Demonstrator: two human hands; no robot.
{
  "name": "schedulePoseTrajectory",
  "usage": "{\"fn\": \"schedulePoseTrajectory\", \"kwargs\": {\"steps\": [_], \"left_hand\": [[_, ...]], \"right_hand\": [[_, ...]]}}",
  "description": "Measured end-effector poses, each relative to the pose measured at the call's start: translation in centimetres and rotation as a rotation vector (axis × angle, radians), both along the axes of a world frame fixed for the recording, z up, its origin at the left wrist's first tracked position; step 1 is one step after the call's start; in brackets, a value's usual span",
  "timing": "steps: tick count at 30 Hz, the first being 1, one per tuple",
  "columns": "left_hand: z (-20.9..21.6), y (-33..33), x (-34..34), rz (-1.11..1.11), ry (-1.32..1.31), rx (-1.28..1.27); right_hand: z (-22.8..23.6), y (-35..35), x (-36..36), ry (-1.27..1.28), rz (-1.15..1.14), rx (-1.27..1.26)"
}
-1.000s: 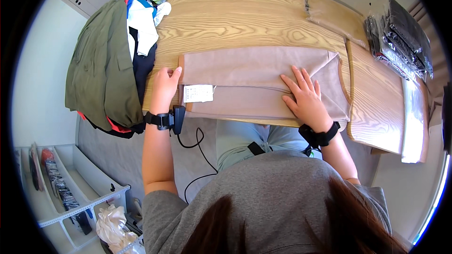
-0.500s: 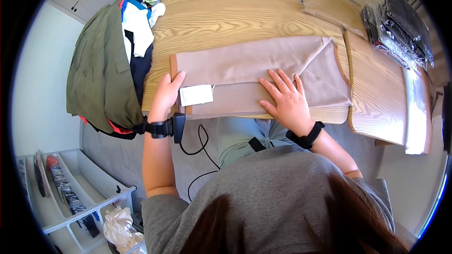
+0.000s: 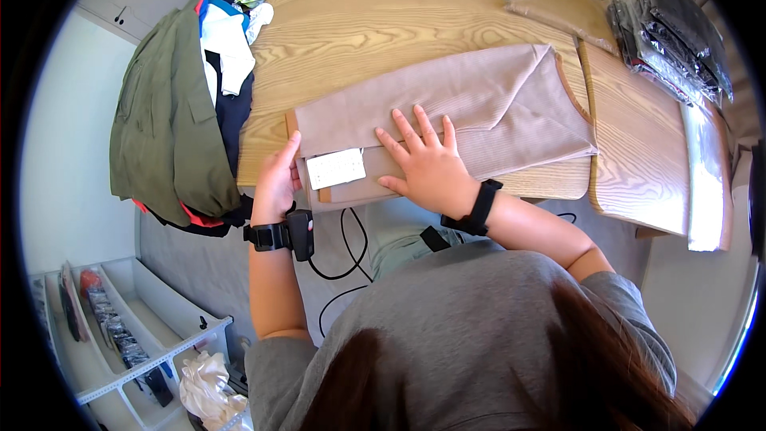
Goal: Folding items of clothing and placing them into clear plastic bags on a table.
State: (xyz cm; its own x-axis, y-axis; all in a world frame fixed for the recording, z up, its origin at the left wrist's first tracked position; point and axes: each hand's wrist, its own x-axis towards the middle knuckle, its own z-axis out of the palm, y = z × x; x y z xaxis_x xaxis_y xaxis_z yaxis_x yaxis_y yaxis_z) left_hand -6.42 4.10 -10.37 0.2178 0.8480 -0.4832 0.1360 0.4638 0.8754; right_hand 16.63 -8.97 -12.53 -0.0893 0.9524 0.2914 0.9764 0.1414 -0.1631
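Observation:
A folded, dusty-pink ribbed garment point(image 3: 479, 84) with brown trim lies lengthwise along the table's near side. Its left trimmed end is gripped by my left hand point(image 3: 276, 182), thumb on top and the other fingers curled at the edge, partly hidden. My right hand point(image 3: 431, 161) rests flat on the cloth near its middle, fingers spread. Between the two hands a white paper tag point(image 3: 335, 168) lies on the garment. The garment's near left edge hangs slightly past the table edge.
A heap of clothes under an olive garment point(image 3: 163, 128) stands on the left. Plastic-wrapped dark packages point(image 3: 678, 40) and clear plastic bags point(image 3: 706, 183) lie on the right, with another clear bag point(image 3: 550, 4) farther back. A divided white bin point(image 3: 152, 311) sits low left.
My right hand has slid left along the garment toward the tag. The garment's left end has come slightly nearer to me, with my left hand still on it.

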Motion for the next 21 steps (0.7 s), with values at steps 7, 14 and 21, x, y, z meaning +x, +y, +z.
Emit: {"fn": "schedulePoseTrajectory", "kwargs": {"steps": [7, 14, 21], "left_hand": [[-0.8, -1.0, 0.7, -0.069, 0.014, 0.170], [-0.5, -1.6, 0.2, 0.031, -0.197, 0.200], [3.2, -3.1, 2.6, 0.005, -0.227, 0.251]], "right_hand": [[1.5, -0.5, 1.1, 0.048, 0.010, -0.068], [0.7, -1.3, 5.6, -0.034, -0.139, -0.019], [0.9, -1.6, 2.1, 0.137, 0.031, -0.085]]}}
